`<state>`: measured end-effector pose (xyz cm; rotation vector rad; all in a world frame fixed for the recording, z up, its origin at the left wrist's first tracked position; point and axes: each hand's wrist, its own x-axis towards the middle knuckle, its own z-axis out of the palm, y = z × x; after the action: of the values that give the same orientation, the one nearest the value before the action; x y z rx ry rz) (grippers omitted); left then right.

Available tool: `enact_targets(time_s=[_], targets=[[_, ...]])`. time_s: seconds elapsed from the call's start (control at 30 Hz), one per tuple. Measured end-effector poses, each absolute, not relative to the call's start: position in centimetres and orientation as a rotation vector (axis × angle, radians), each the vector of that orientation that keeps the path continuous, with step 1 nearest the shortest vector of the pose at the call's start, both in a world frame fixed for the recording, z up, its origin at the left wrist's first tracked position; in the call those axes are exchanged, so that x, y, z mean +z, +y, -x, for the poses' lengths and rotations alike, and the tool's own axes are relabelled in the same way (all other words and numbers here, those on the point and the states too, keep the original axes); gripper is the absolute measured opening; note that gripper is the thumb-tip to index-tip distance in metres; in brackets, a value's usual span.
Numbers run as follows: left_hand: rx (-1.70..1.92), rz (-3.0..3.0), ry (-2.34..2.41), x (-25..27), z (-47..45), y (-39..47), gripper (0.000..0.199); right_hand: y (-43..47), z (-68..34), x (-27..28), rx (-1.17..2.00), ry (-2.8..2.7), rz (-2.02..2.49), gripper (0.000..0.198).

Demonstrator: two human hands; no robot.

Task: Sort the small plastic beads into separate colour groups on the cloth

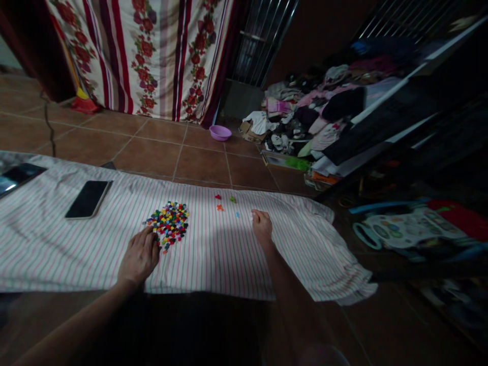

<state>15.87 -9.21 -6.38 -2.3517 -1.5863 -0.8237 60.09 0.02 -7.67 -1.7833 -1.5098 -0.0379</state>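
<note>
A heap of tiny, many-coloured pieces point(170, 222) lies on a striped cloth point(206, 254). My left hand point(140, 254) rests at the heap's near left edge, its fingers stretched out over the cloth and touching the outer pieces. Farther right, my right hand point(262, 226) is closed in a pinch, with a small white piece point(252, 216) just showing at the fingertips. Left of that hand lie small separate clusters: a red one point(217, 196), a green one point(233, 199), an orange one point(220, 208) and a light blue one point(238, 214). Their exact shape is too small to tell.
A black-screened phone point(87, 199) lies left of the heap, and another dark device point(21, 177) sits at the far left. Beyond the cloth, a purple basin point(220, 133) stands on the tiled floor near a floral curtain point(152, 61). Clothes point(305, 109) are piled at the back right.
</note>
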Motion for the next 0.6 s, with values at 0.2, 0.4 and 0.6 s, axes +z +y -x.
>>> enact_targets(time_s=[0.2,0.4,0.6], targets=[[-0.808,2.337,-1.583,-6.4,-15.9,-9.2,0.022,0.2,-58.6,-6.5,-0.060,-1.567,1.736,0.029],[-0.851,2.329,-1.564,-6.3,-15.9,-9.2,0.022,0.5,-55.6,-5.7,0.063,-1.683,1.704,0.025],[-0.829,2.331,-1.588,-6.0,-16.0,-9.2,0.021,0.5,-54.0,-6.3,0.138,-1.756,1.774,0.027]])
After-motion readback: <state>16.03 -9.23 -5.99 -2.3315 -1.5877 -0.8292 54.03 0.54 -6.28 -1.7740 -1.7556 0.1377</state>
